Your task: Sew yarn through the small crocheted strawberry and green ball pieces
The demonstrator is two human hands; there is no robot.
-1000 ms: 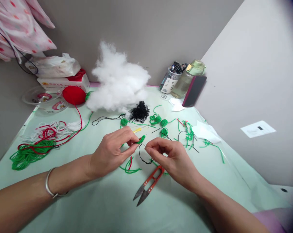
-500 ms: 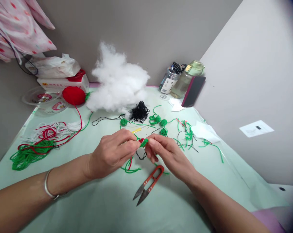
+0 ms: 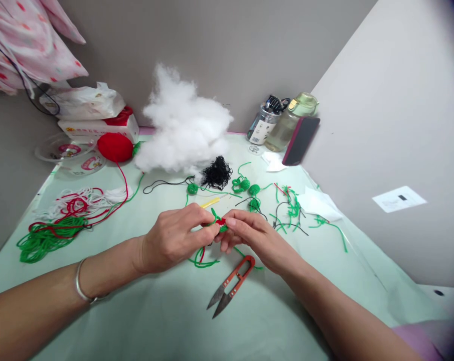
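Note:
Between my hands, near the middle of the view, is a small green and red crocheted piece (image 3: 222, 225). My left hand (image 3: 179, 235) pinches its left side, and my right hand (image 3: 255, 236) grips its right side with thumb and fingers. Just behind them lies a crochet hook with a yellow handle (image 3: 210, 202). Orange-handled thread snips (image 3: 232, 285) rest on the table in front of my right hand, blades pointing toward me. Green and red yarn ends (image 3: 204, 261) lie beneath the hands.
White stuffing (image 3: 185, 125) is heaped at the back, with black yarn (image 3: 217, 173) before it. Small green balls (image 3: 254, 189) and yarn scraps (image 3: 292, 205) lie beyond my right hand. Yarn skeins (image 3: 53, 235) are left, a bottle (image 3: 287, 125) and phone (image 3: 301, 141) back right.
The crocheted piece has turned between my fingers, showing more red on top. My left fingers have shifted slightly over it, and my right hand has moved a little left.

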